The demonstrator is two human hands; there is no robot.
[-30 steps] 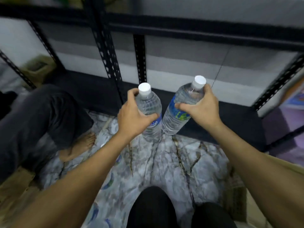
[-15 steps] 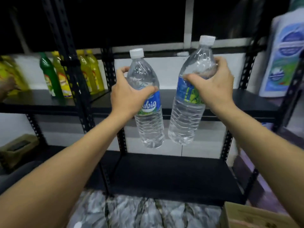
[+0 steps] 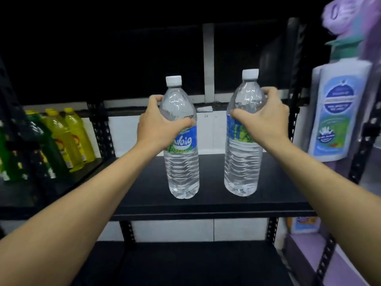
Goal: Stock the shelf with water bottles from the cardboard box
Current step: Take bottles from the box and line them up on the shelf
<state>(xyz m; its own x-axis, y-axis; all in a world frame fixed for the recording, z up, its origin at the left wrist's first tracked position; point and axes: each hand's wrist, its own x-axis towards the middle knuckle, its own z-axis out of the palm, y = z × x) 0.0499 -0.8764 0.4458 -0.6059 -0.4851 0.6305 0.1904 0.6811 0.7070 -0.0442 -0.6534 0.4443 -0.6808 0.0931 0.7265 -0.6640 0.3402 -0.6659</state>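
Two hands point(image 3: 156, 129) point(image 3: 266, 122) grip upright water bottles point(image 3: 182, 168) point(image 3: 241, 162) at the shelf point(image 3: 210, 172).

There are two water bottles: the left water bottle point(image 3: 182, 162) and the right water bottle point(image 3: 241, 162). Each has one white cap, so that makes two, the left cap point(image 3: 173, 80) and the right cap point(image 3: 250, 74). There are two hands, the left hand point(image 3: 158, 126) and the right hand point(image 3: 266, 118). Each holds one bottle.

Two black shelf boards show in the middle, the upper board point(image 3: 206, 203) and the lower board point(image 3: 185, 265).

On the left I count two yellow bottles point(image 3: 77, 137) and three yellow caps point(image 3: 69, 110). The green bottles point(image 3: 47, 149) are too blurry to count.

On the right stands one big white bottle point(image 3: 338, 112).
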